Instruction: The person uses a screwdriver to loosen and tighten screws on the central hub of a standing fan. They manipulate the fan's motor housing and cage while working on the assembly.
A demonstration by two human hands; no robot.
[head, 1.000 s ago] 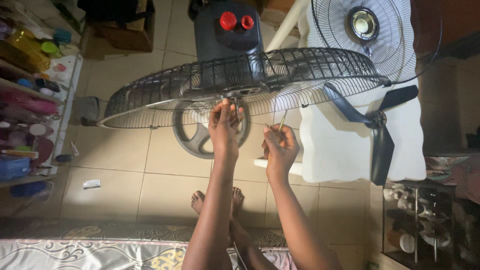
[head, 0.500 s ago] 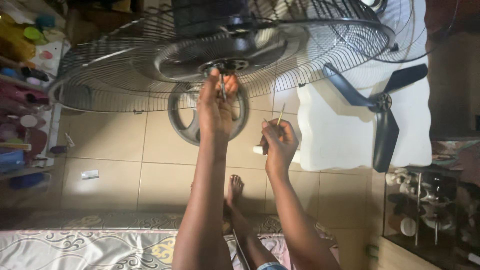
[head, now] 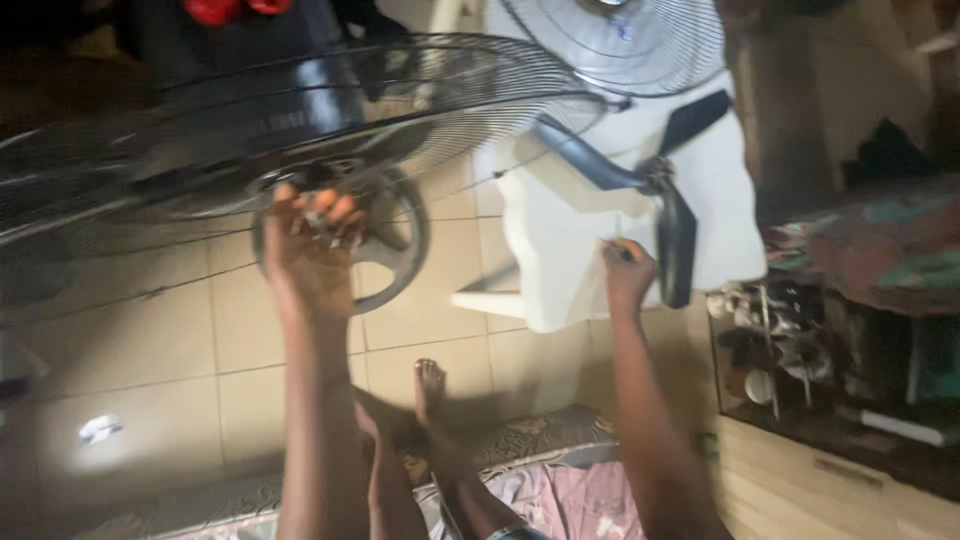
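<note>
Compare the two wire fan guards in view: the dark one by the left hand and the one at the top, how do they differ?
The dark fan guard is tilted nearly edge-on and blurred, with the left hand gripping at its hub; the upper fan guard faces the camera, looks sharp, and no hand touches it. The dark fan guard spans much more of the frame, while the upper fan guard is cut off by the top edge. Both are round with radial wires.

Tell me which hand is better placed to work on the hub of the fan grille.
Left. The left hand already has fingertips at the fan grille hub; the right hand is away by the detached fan blade, apparently pinching something thin.
</note>
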